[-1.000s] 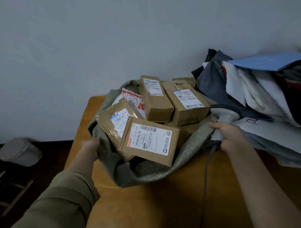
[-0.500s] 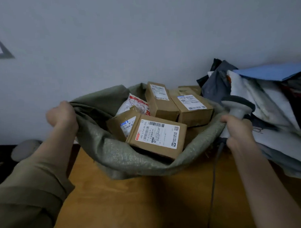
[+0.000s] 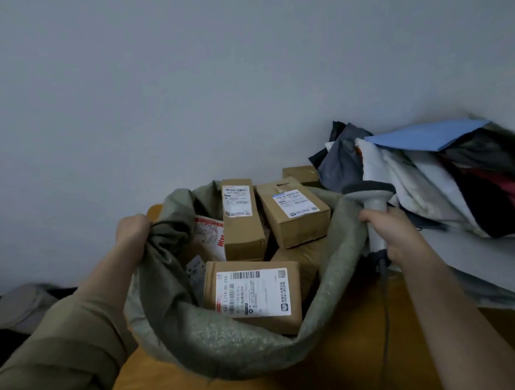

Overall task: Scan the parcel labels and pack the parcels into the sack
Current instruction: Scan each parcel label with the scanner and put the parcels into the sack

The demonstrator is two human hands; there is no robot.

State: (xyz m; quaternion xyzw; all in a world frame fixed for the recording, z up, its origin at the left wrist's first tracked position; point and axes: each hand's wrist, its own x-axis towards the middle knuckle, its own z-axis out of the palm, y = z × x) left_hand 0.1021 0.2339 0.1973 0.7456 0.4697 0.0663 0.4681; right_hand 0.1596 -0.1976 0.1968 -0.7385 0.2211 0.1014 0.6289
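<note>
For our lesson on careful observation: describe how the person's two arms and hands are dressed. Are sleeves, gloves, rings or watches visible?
The left arm wears a long olive-khaki sleeve, creased, ending partway along the forearm. The left hand is bare, with no glove. The right arm has no sleeve in view, and the right hand is bare too. No ring, watch or marking shows on either.
</note>
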